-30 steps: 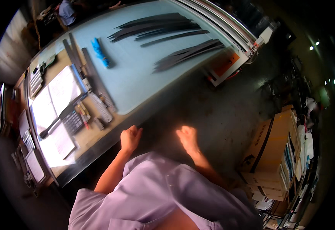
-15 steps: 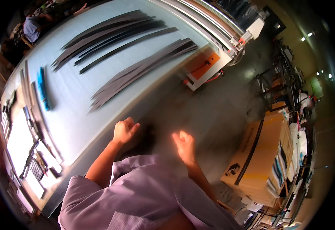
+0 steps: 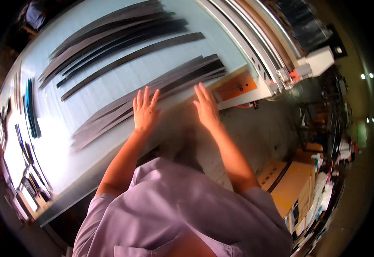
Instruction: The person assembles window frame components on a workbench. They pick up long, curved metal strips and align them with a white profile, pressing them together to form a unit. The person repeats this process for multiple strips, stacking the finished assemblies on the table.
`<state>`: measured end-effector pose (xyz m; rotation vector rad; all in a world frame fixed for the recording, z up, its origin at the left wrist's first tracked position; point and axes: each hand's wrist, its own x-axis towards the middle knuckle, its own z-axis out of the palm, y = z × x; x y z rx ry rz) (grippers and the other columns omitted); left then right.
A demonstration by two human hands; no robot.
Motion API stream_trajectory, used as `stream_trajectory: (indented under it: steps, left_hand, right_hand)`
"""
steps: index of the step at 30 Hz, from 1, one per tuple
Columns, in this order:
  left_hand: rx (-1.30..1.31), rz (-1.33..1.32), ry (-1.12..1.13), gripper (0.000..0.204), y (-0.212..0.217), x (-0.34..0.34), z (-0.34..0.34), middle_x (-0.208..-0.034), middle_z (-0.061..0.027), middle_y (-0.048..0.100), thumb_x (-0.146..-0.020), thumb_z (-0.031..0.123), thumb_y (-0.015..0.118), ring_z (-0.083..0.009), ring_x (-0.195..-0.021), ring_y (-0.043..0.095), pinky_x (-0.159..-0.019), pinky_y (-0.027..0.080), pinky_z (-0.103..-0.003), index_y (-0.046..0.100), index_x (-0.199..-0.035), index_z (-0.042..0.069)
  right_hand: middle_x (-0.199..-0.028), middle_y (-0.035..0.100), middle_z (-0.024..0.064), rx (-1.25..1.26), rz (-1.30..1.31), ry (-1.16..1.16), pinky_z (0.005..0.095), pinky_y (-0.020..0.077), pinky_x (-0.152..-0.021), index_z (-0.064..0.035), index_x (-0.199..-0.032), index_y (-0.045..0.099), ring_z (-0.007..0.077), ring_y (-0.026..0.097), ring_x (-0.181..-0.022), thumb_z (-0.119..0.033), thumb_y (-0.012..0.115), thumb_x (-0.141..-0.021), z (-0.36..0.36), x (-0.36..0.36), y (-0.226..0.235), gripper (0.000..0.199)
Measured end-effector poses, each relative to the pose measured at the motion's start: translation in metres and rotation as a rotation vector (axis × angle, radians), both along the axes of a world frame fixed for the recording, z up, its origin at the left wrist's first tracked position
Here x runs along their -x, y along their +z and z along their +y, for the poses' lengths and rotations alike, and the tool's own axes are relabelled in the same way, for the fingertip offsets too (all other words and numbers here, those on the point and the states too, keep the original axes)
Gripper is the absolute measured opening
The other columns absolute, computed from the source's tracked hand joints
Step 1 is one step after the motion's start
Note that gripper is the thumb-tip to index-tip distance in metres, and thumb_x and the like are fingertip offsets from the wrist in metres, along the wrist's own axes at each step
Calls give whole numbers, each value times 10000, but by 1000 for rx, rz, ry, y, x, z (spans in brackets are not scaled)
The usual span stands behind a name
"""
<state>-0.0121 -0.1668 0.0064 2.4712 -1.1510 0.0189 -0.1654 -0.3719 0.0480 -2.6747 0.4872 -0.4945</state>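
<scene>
"Head view: what is the state of each grip?"

"Both are released. The left grip (image 3: 145, 110) has its fingers extended and spread; the right grip (image 3: 207, 109) has its fingers stretched forward, slightly blurred."

"Where does the near bundle of dark strips (image 3: 120, 111) lie relative to them?"

"Lengthwise along the near side of the pale blue surface (image 3: 84, 109), its long axis slanting up to the right. The left fingers overlap its lower margin near mid-length; whether they touch it cannot be told. The right fingertips point toward its right end, just below the margin."

"And the remaining strips?"

"Beyond both grips: a single dark strip (image 3: 131, 56) runs roughly parallel to the near bundle, and a far bundle (image 3: 110, 36) of overlapping strips lies past it."

"What borders the arrangement?"

"At left, a narrow blue bundle (image 3: 32, 111) on the same surface; at right, an orange panel (image 3: 238, 85) near the right grip, with a metal rail assembly (image 3: 255, 49) behind it."
</scene>
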Motion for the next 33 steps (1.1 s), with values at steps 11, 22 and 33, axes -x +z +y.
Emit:
stream_trajectory:
  steps: [11,22,33]
  left_hand:
    - [-196,-172,289,626,-31,-37,-53,-1544,-67,403,-890,210,680,-336,-1424,362,-1151,300,-521,458,-1462,337]
    - [-165,-100,313,507,-20,-62,-78,-1473,-90,482,-867,224,700,-338,-1364,425,-1116,344,-450,579,-1359,207]
    - [-120,-233,213,457,-15,-71,-71,-1359,-36,604,-865,103,617,-272,-1280,530,-1055,417,-405,609,-1320,153]
  right_hand:
    - [-1283,638,125,288,-67,496,471,457,-1016,-61,-1214,644,348,575,-1192,-196,757,-806,-183,-105,-94,444]
    - [-928,668,98,82,-261,702,350,517,-774,-45,-766,598,254,628,-877,-63,701,-742,-209,-154,-72,107]
    - [-840,562,92,68,-266,795,385,468,-719,-56,-772,524,283,544,-798,-16,668,-730,-213,-170,-31,155]
